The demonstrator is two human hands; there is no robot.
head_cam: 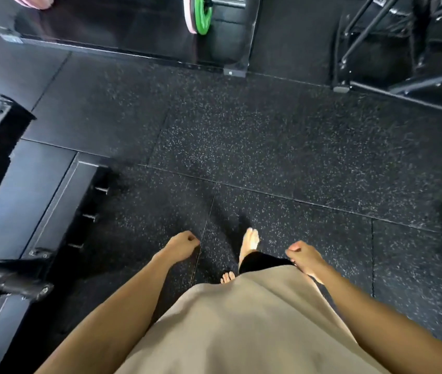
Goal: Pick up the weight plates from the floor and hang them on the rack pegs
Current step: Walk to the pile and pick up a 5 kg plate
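Both your left hand [183, 242] and right hand [304, 255] hang loosely curled and empty; the plates [199, 14] stand on edge far ahead, slightly nearer your left.

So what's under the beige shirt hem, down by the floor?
Two bare feet show on the speckled floor: the right foot steps ahead, and only the left foot's toes peek out. The shirt covers the rest of the legs.

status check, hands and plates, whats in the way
Left hand and right hand loosely curled, holding nothing. Green plate and pink plate on a bar ahead. Speckled floor between looks unobstructed.
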